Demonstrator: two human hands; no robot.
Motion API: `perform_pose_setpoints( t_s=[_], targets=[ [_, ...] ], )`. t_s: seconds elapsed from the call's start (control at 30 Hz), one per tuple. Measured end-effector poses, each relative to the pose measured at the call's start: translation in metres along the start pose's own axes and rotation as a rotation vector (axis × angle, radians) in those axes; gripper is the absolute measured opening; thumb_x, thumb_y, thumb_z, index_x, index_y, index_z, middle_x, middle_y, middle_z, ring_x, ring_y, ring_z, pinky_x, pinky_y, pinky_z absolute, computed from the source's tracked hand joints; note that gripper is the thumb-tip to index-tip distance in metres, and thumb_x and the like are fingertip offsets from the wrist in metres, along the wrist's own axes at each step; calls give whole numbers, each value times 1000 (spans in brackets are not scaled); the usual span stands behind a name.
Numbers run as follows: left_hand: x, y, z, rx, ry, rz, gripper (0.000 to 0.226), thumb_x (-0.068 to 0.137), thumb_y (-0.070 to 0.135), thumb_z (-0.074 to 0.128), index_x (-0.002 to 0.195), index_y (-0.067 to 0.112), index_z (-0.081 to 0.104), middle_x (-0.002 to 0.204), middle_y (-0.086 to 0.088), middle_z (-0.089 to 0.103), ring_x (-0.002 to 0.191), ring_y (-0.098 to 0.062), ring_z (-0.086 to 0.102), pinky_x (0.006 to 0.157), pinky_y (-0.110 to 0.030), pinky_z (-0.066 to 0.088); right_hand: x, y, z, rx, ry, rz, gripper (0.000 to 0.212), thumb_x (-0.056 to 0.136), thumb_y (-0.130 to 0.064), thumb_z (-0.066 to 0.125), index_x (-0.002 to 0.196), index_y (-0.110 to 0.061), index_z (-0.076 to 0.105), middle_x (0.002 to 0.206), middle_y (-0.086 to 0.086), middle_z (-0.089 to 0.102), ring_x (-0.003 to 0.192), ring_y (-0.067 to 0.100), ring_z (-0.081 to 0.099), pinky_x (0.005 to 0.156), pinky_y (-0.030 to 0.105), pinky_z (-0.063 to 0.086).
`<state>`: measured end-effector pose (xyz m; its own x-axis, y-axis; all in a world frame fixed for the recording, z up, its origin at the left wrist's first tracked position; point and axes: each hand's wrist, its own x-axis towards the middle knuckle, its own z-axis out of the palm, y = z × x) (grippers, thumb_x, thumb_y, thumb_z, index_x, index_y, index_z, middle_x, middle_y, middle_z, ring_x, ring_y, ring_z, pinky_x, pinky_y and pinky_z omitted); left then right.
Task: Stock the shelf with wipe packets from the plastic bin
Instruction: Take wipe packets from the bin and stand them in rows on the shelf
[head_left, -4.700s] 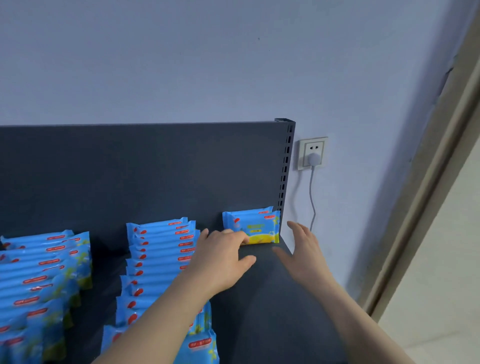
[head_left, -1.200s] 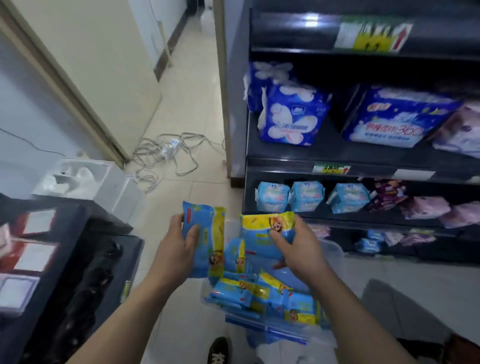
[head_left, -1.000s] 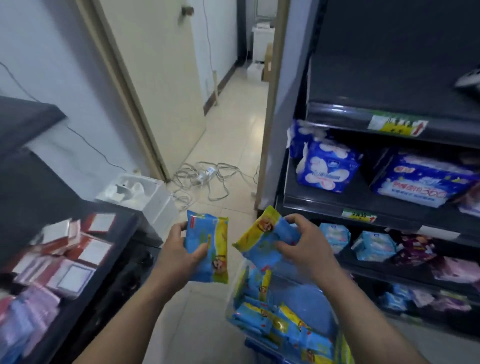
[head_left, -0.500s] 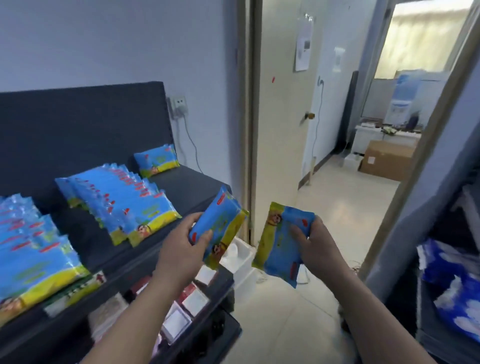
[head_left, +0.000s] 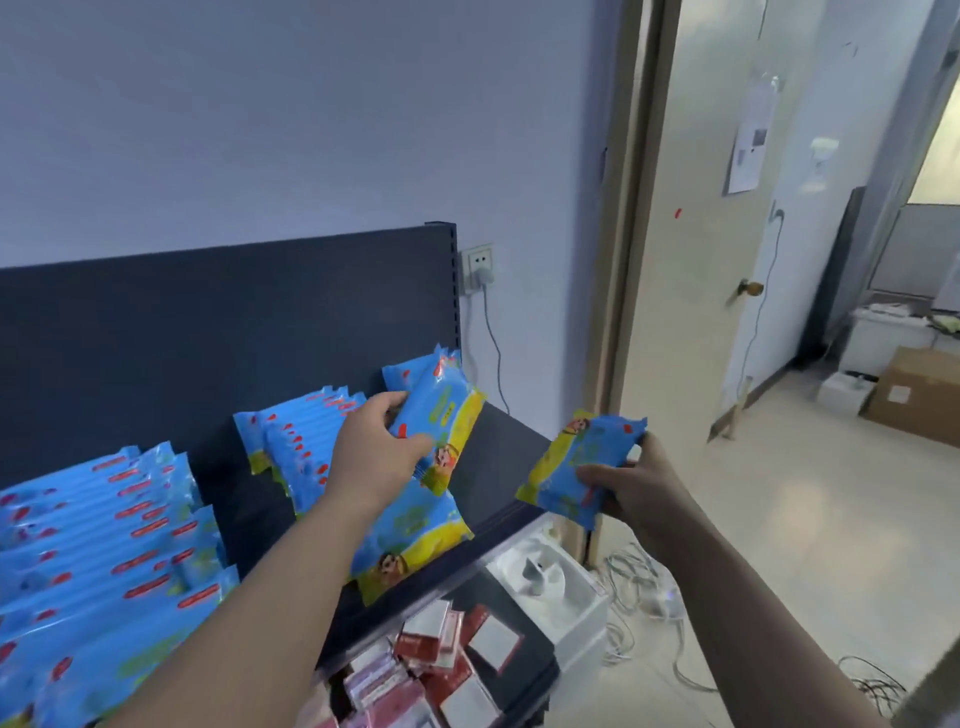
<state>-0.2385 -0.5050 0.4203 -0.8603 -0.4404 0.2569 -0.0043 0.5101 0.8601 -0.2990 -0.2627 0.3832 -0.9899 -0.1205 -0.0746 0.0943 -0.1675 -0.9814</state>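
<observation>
My left hand (head_left: 371, 457) grips a blue and yellow wipe packet (head_left: 441, 415) and holds it over the right end of the dark shelf (head_left: 498, 441), just in front of a packet standing against the back panel (head_left: 402, 374). My right hand (head_left: 631, 486) grips a second wipe packet (head_left: 582, 465) in the air off the shelf's right edge. Rows of the same packets fill the shelf's middle (head_left: 296, 441) and left (head_left: 104, 545). The plastic bin is out of view.
A wall socket with a plugged cable (head_left: 480, 265) sits right of the shelf's back panel. Below the shelf lie red and white boxes (head_left: 426, 654) and a white box (head_left: 550, 582). Cables (head_left: 644, 592) trail on the floor by an open doorway (head_left: 691, 249).
I have turned from the bin back to the shelf. My left hand has carried its packet up over the shelf's right end; my right hand holds its packet beside the shelf.
</observation>
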Motion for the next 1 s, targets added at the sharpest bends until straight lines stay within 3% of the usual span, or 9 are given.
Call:
perform_pose_setpoints(
  t_s=[0.07,0.17,0.23,0.3,0.4,0.57,0.77,0.9,1.0],
  targets=[
    [27,-3,9,52,35,12,36,76,9,66,111,18,65,93,-4,66,72,-21,64,51,-24,50,31,-2,5,-101,-26,-48,56,75,14,64,120,-13,43,94,20,65,58,19,67,54,34,54],
    [70,-8,25,159,95,15,34,75,13,71,108,18,66,99,-3,62,77,-18,57,64,-25,42,78,-9,14,-235,-56,-129,55,76,13,61,120,-18,48,78,13,66,43,11,60,44,26,46],
    [98,-13,38,206,131,-24,31,73,16,73,103,17,67,100,-2,62,85,-18,56,68,-25,39,111,-15,19,-300,-73,-149,46,76,10,61,113,-16,55,79,10,69,52,14,66,46,28,50],
    [123,-17,50,227,160,-80,24,71,17,75,94,14,66,97,-2,63,84,-18,58,65,-26,40,143,-22,23,-372,-93,-176,27,75,6,63,99,-6,64,80,14,70,63,18,67,56,39,57],
    [153,-26,63,261,194,-157,21,71,17,77,86,9,64,89,-5,64,73,-16,56,52,-23,37,182,-31,29,-519,-126,-263,12,72,0,65,84,1,68,68,17,62,60,15,56,57,30,47],
    [187,-47,78,274,224,-260,23,74,19,78,89,11,64,89,-2,62,77,-17,56,48,-20,34,236,-32,44,-629,-237,-296,19,71,-4,68,83,-19,69,80,-1,69,68,16,64,56,24,48],
    [209,-68,84,345,197,-334,18,80,16,73,96,20,67,93,0,58,72,-12,55,47,-18,33,278,-18,66,-639,-393,-280,23,73,0,69,83,-21,67,80,0,69,63,12,59,51,14,45],
    [220,-76,86,405,243,-357,16,79,14,73,93,18,68,75,6,54,61,-7,52,45,-19,33,294,-12,77,-690,-482,-298,27,71,2,67,89,-19,70,80,0,70,66,11,60,59,21,47],
    [226,-77,89,437,279,-366,18,78,16,74,87,19,60,83,3,56,65,-9,52,46,-20,33,304,-10,85,-773,-566,-314,27,72,0,67,88,-22,71,76,-6,67,65,9,58,57,20,45]
  ],
)
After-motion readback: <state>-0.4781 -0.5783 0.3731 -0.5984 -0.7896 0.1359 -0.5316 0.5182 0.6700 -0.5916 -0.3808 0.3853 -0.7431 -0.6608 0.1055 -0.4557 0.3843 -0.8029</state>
